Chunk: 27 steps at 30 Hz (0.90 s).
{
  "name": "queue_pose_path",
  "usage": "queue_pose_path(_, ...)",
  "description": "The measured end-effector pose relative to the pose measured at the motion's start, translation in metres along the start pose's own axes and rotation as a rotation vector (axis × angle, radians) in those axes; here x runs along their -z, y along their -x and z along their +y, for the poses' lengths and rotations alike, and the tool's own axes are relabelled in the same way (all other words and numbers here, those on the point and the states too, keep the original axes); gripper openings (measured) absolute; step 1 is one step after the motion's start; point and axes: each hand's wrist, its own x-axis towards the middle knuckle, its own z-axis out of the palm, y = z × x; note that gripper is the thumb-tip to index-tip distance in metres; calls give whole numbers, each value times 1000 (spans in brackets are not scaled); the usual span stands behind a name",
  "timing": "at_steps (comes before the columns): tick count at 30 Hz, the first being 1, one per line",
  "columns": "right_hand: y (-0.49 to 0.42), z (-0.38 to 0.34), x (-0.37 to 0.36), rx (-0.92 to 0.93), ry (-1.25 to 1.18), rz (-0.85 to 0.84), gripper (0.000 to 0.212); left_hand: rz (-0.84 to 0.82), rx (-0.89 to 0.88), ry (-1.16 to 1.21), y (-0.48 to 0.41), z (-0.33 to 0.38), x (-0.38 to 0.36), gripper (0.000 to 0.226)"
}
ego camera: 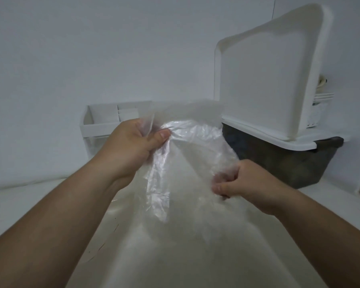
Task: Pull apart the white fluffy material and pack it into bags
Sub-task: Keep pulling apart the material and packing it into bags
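Clear plastic bag [185,163] hangs just left of the dark bin [279,163], long axis running from its near end up to the mouth, which points away. Left hand [133,146] pinches one mouth edge, right hand [243,183] clenches the other. Likely step: opening the bag; next, spread the mouth for filling.

At two o'clock a white tray [264,80] stands upright atop a dark, white-lidded bin [279,163] — at eleven, a white rack [96,127] against the wall [71,48].
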Motion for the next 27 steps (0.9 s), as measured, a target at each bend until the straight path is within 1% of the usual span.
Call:
queue_pose_path(1,1,3,0,-26,-20,-23,3,18,3,15,0,0,3,10)
queue_pose_path(3,2,9,2,-89,-43,-76,7,45,14,33,-1,-2,8,11)
queue_pose_path(5,5,14,6,-181,56,-163,10,53,30,54,-2,-4,11,17)
queue_pose_path(6,6,17,10,-224,128,-216,15,43,37,50,-1,-5,12,18)
queue_pose_path(7,6,18,15,-251,170,-232,23,25,40,37,-1,-5,12,15)
queue_pose_path(8,4,18,20,-244,164,-184,35,2,41,22,0,-6,12,11)
queue_pose_path(9,1,14,26,-208,104,-88,47,-21,41,12,1,-5,11,11)
queue_pose_path(10,-1,9,33,-144,-2,4,59,-41,45,7,3,-5,9,14)
queue_pose_path(11,-3,2,39,-67,-130,42,70,-60,50,4,4,-5,7,16)
queue_pose_path(12,-4,-5,44,1,-252,14,83,-74,55,4,4,-5,4,18)
queue_pose_path(13,-4,-16,44,47,-317,-55,95,-87,60,1,5,-5,1,18)
queue_pose_path(14,-6,-24,41,82,-310,-118,96,-95,68,-4,5,-7,-1,18)
queue_pose_path(15,-7,-32,35,103,-264,-144,83,-100,79,-8,5,-8,-3,17)
queue_pose_path(17,-10,-41,21,99,-207,-82,44,-101,100,13,6,-11,-8,12)
queue_pose_path(18,-13,-43,15,81,-223,-36,33,-108,111,22,7,-12,-10,10)
queue_pose_path(20,-19,-45,7,32,-273,47,17,-120,141,26,8,-14,-13,14)
queue_pose_path(23,-22,-48,4,-14,-274,152,8,-129,240,60,12,-15,-13,22)
queue_pose_path(25,-23,-51,5,9,-168,177,15,-118,337,66,11,-17,-9,19)
queue_pose_path(27,-21,-55,9,20,-81,200,21,-56,425,142,7,-18,-1,14)
